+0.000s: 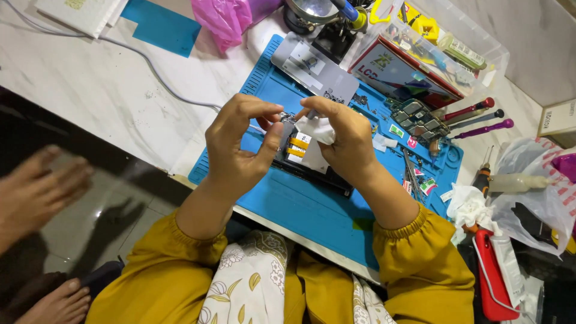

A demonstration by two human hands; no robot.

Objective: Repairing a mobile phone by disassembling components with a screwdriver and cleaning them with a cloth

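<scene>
while left hand (237,147) steadies opened phone (306,159), right hand (339,135) pinches tissue (317,128).

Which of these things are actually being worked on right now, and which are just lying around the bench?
In use:
left hand steadying the opened phone
right hand pressing a white cloth to it
blue mat under the phone

Lying about:
screwdrivers
pink bag
clear plastic box
red phone case
small bottle
</scene>
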